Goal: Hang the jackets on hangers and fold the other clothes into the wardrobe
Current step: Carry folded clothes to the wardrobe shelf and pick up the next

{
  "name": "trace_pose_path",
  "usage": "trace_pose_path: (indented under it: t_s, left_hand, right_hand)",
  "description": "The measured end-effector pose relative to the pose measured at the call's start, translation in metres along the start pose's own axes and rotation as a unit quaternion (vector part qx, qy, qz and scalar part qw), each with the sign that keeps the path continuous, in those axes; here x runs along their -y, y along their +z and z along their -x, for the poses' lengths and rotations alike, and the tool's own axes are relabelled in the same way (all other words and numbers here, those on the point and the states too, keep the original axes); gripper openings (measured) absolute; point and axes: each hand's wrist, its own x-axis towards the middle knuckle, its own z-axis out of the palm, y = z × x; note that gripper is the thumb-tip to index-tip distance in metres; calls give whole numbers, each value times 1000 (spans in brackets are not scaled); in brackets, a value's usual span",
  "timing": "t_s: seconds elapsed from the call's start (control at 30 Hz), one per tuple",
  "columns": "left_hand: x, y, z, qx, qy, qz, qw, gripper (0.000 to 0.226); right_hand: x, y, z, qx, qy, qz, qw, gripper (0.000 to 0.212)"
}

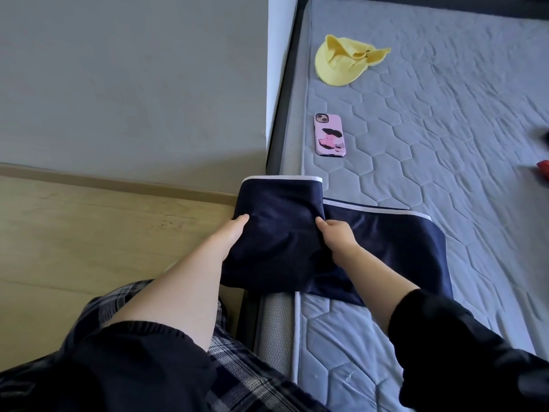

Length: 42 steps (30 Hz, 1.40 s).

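One white-piped navy garment (282,233) partly on hexagon-quilted mattress (445,129)

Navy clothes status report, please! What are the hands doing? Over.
Left hand and right hand both grip navy garment. Part-folded, on mattress edge. Phone, yellow cloth farther up, not in the way.

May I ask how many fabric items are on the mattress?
2. A navy garment at the near edge of the mattress, held by the left hand and right hand; a yellow cloth farther back. A red thing cut off at right may be another.
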Motion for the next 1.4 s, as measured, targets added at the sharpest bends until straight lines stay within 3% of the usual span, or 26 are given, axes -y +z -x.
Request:
trace_pose_path:
  t_s: [0.1,0.17,0.2,0.27,0.3,0.37,0.6,0.73,0.83,1.0,1.13,1.3,1.4]
  left_hand:
    - [4,-3,-3,47,-25,41,998,61]
    - [7,-4,-2,81,-34,41,995,64]
    - [9,-5,-3,95,-36,36,994,66]
    - [10,-4,-1,118,-43,31,992,70]
    - [11,-3,-1,125,-47,32,991,71]
    - [9,-4,0,128,-54,33,990,73]
    - [0,-13,0,115,-69,62,989,74]
    - [-4,-18,4,104,-69,96,987,66]
    - [-6,-20,6,115,-59,103,986,53]
    - [-6,-17,5,113,-49,105,987,34]
    - [-6,-17,3,107,-40,68,991,39]
    - [-4,-12,2,50,0,23,998,57]
    - [-5,-6,2,25,19,11,999,58]
  right_hand:
    - [17,4,4,25,-1,-145,989,26]
    - [16,0,1,12,15,-197,980,26]
    - [10,-3,-2,-13,9,-161,987,29]
    - [-6,-10,-8,-59,-36,19,997,38]
    - [-11,-11,-9,-69,-67,118,988,45]
    - [-17,-11,-8,-74,-104,208,970,48]
    - [-14,-14,0,-32,-92,237,967,37]
    - [7,-22,2,101,25,178,978,21]
    - [20,-30,-1,142,37,164,975,29]
    - [28,-21,-15,12,-79,68,994,32]
    - [18,-11,-20,80,-10,-53,995,36]
    - [20,-8,-21,-88,-70,169,979,46]
    - [20,1,-20,-215,-188,202,937,26]
